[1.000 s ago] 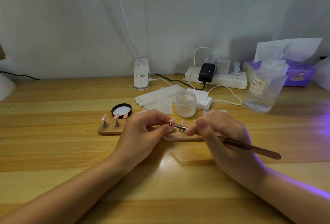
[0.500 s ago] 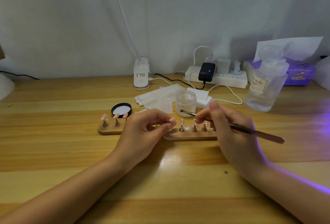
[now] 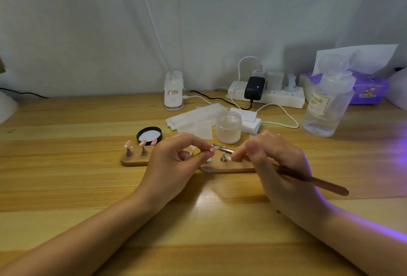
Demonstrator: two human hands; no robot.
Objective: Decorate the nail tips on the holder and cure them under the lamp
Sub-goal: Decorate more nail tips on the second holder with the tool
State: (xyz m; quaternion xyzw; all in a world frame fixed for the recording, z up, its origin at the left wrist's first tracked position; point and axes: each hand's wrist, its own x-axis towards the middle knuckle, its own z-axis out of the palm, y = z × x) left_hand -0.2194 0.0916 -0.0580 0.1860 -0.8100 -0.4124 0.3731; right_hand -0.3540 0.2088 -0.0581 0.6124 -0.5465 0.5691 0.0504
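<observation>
Brushing a nail tip (image 3: 212,149) pinched in the left hand (image 3: 176,163): keep strokes light, wrists braced on the counter (image 3: 66,187). Right hand (image 3: 277,165) grips the brush (image 3: 312,181) pen-style, bristles at the tip. Both hands hover over the wooden holder (image 3: 229,167); second holder (image 3: 134,161) with pink tips just left.

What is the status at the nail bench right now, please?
Left hand pinches a nail tip. Right hand grips brush, bristles at that tip. Nothing in the way.
</observation>
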